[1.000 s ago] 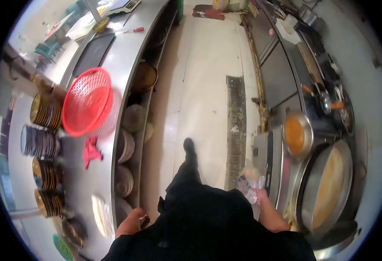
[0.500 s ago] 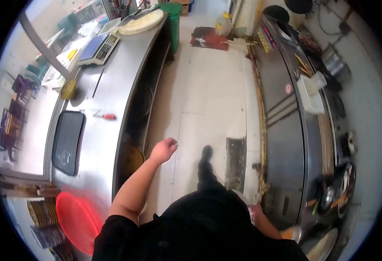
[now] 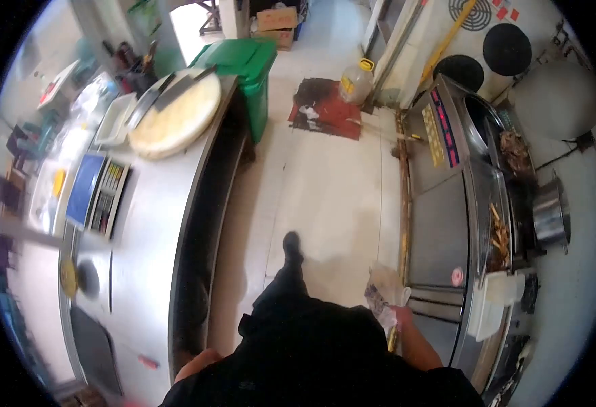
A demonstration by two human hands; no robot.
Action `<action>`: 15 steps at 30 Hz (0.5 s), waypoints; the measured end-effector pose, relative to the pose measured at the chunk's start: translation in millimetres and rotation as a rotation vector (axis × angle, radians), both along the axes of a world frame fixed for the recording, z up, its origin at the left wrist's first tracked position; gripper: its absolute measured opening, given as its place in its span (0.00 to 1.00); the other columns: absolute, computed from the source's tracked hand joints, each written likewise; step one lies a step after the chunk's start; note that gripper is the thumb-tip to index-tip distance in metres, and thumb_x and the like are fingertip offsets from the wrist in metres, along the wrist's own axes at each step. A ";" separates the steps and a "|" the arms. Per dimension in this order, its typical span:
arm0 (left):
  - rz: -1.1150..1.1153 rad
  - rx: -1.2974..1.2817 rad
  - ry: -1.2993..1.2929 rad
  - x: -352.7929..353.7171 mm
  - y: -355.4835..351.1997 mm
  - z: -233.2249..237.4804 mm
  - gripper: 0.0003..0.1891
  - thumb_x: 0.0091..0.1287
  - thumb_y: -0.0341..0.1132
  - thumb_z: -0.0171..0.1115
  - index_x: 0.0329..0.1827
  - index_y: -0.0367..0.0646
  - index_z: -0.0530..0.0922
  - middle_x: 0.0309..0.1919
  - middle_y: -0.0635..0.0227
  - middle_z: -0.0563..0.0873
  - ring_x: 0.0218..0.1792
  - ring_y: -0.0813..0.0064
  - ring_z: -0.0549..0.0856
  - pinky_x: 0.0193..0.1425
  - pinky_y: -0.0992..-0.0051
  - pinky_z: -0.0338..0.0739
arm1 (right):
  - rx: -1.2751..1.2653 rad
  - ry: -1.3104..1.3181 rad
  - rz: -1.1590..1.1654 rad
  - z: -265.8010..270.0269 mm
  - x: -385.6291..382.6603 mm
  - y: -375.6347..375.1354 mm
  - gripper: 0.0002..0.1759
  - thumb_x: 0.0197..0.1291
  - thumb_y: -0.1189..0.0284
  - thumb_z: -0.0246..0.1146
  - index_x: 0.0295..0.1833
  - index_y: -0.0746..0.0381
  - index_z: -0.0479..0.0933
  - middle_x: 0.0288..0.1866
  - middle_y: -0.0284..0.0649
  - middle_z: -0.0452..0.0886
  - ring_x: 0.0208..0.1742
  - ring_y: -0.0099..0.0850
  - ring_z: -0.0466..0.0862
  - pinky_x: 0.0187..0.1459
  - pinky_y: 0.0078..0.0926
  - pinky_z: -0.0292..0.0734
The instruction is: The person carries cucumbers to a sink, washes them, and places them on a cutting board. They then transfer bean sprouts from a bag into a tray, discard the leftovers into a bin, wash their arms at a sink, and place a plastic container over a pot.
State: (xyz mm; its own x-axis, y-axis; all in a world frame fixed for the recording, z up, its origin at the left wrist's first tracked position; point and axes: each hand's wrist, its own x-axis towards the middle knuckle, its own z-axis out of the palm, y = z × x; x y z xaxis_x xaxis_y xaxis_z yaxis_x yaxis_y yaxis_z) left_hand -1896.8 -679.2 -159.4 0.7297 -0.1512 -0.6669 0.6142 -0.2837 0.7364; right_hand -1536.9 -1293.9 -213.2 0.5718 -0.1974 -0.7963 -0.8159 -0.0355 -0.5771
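In the head view, the person's right hand [image 3: 401, 316] hangs low at their side, just off the steel front of the cooker line [image 3: 440, 230]. Its fingers are closed around the neck of a crumpled clear bag [image 3: 383, 290], which sticks up and forward from the fist, above the floor [image 3: 325, 197] and close to the cooker's base. What the bag holds cannot be made out.

The left hand [image 3: 200, 361] sits low beside the body, near the edge of the steel counter [image 3: 145, 251]. Only its back and wrist show, so whether the fingers are apart or together cannot be told; nothing is seen in it.

One shoe [image 3: 291, 244] points ahead along the aisle. On the counter lie a scale [image 3: 98, 195], a round board [image 3: 176, 123] with a cleaver [image 3: 176, 88] across it, and a black tray [image 3: 96, 349] at the near end. Past the counter stands a green bin [image 3: 249, 64], with a red mat [image 3: 325, 108] and a jug [image 3: 357, 81] on the floor beyond. A metal pot [image 3: 549, 214] stands on the cooker line, to the right.
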 end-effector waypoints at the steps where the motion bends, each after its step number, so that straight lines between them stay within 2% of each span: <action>1: -0.008 -0.008 -0.074 62.2 18.4 -2.6 0.14 0.57 0.41 0.62 0.42 0.42 0.82 0.40 0.57 0.84 0.42 0.65 0.82 0.48 0.64 0.75 | -0.297 0.061 0.031 13.7 50.8 26.8 0.18 0.48 0.72 0.69 0.43 0.72 0.79 0.34 0.46 0.82 0.31 0.37 0.82 0.31 0.35 0.77; 2: -0.026 0.024 -0.164 131.4 36.1 -10.2 0.14 0.57 0.40 0.62 0.42 0.42 0.82 0.40 0.57 0.84 0.42 0.67 0.82 0.48 0.64 0.75 | -0.242 -0.003 0.043 -13.7 79.9 20.7 0.18 0.48 0.72 0.69 0.43 0.73 0.79 0.34 0.46 0.82 0.31 0.36 0.82 0.32 0.34 0.77; 4: 0.023 0.297 0.149 271.0 83.4 -101.6 0.13 0.55 0.42 0.62 0.38 0.44 0.84 0.41 0.57 0.85 0.44 0.60 0.83 0.49 0.61 0.75 | -0.121 -0.126 0.065 -81.7 135.9 -2.1 0.19 0.48 0.72 0.69 0.43 0.74 0.78 0.36 0.44 0.82 0.31 0.35 0.81 0.33 0.34 0.77; 5: 0.045 0.410 0.314 342.1 105.8 -140.3 0.13 0.54 0.43 0.62 0.36 0.44 0.85 0.41 0.57 0.85 0.45 0.57 0.83 0.50 0.59 0.76 | -0.540 -0.220 0.603 -120.6 156.9 -19.6 0.20 0.48 0.71 0.69 0.46 0.71 0.78 0.35 0.43 0.82 0.30 0.34 0.81 0.35 0.33 0.76; 6: -0.204 0.579 0.199 454.1 114.0 -92.5 0.15 0.58 0.42 0.56 0.39 0.43 0.84 0.43 0.54 0.84 0.46 0.55 0.83 0.51 0.59 0.76 | -0.535 -0.206 0.608 -114.2 188.0 -8.2 0.20 0.48 0.71 0.69 0.46 0.71 0.78 0.35 0.43 0.82 0.30 0.34 0.81 0.35 0.33 0.76; 7: -0.436 0.771 0.072 575.4 118.9 -26.0 0.17 0.62 0.41 0.50 0.43 0.42 0.82 0.45 0.52 0.83 0.47 0.53 0.82 0.53 0.60 0.76 | -0.543 -0.318 0.746 -105.9 228.2 15.6 0.14 0.59 0.70 0.56 0.50 0.51 0.77 0.37 0.45 0.83 0.31 0.38 0.82 0.33 0.41 0.78; 8: -0.456 0.840 -0.145 651.9 138.1 -58.0 0.18 0.64 0.40 0.46 0.45 0.40 0.80 0.46 0.49 0.82 0.47 0.51 0.82 0.53 0.59 0.75 | -0.548 -0.432 0.879 -90.0 266.2 40.6 0.22 0.69 0.70 0.43 0.55 0.32 0.77 0.39 0.47 0.84 0.31 0.42 0.84 0.32 0.49 0.79; 9: -0.343 0.782 -0.324 734.2 148.6 -25.8 0.18 0.64 0.42 0.46 0.44 0.41 0.80 0.45 0.51 0.82 0.47 0.49 0.81 0.53 0.58 0.75 | -0.397 0.272 0.473 13.0 337.0 122.0 0.16 0.54 0.73 0.65 0.50 0.61 0.79 0.32 0.42 0.81 0.26 0.31 0.77 0.26 0.36 0.73; 10: -0.094 0.711 -0.369 812.7 141.8 54.4 0.17 0.64 0.44 0.49 0.44 0.41 0.79 0.41 0.51 0.83 0.45 0.49 0.81 0.52 0.58 0.75 | -0.184 0.239 0.411 -34.3 365.3 101.3 0.13 0.55 0.73 0.64 0.47 0.61 0.80 0.31 0.41 0.81 0.25 0.31 0.77 0.24 0.34 0.71; 12: 0.090 0.584 -0.436 944.9 150.9 101.1 0.15 0.62 0.43 0.55 0.44 0.41 0.79 0.39 0.52 0.83 0.45 0.50 0.81 0.51 0.58 0.76 | 0.252 0.240 0.252 -140.3 420.7 51.7 0.09 0.57 0.73 0.61 0.43 0.61 0.82 0.28 0.40 0.79 0.22 0.31 0.75 0.21 0.32 0.69; 13: 0.094 0.587 -0.435 994.3 158.1 107.0 0.15 0.62 0.43 0.55 0.44 0.41 0.79 0.39 0.52 0.83 0.45 0.50 0.81 0.51 0.58 0.76 | 0.050 -0.053 0.362 -140.2 444.9 99.5 0.07 0.58 0.70 0.61 0.36 0.59 0.83 0.24 0.34 0.77 0.21 0.29 0.75 0.20 0.27 0.67; 14: 0.150 0.530 -0.448 1043.5 166.9 111.4 0.15 0.61 0.42 0.56 0.44 0.41 0.79 0.40 0.52 0.83 0.45 0.51 0.81 0.50 0.59 0.76 | 0.051 -0.050 0.367 -147.2 488.1 109.5 0.07 0.58 0.70 0.61 0.36 0.59 0.83 0.24 0.34 0.77 0.21 0.29 0.75 0.20 0.27 0.67; 15: 0.212 0.475 -0.463 1086.6 178.0 113.9 0.15 0.60 0.41 0.58 0.44 0.41 0.79 0.41 0.52 0.83 0.44 0.51 0.82 0.50 0.59 0.76 | 0.069 -0.580 0.745 -156.7 525.7 112.3 0.07 0.58 0.70 0.60 0.35 0.60 0.83 0.24 0.36 0.78 0.21 0.32 0.75 0.21 0.29 0.67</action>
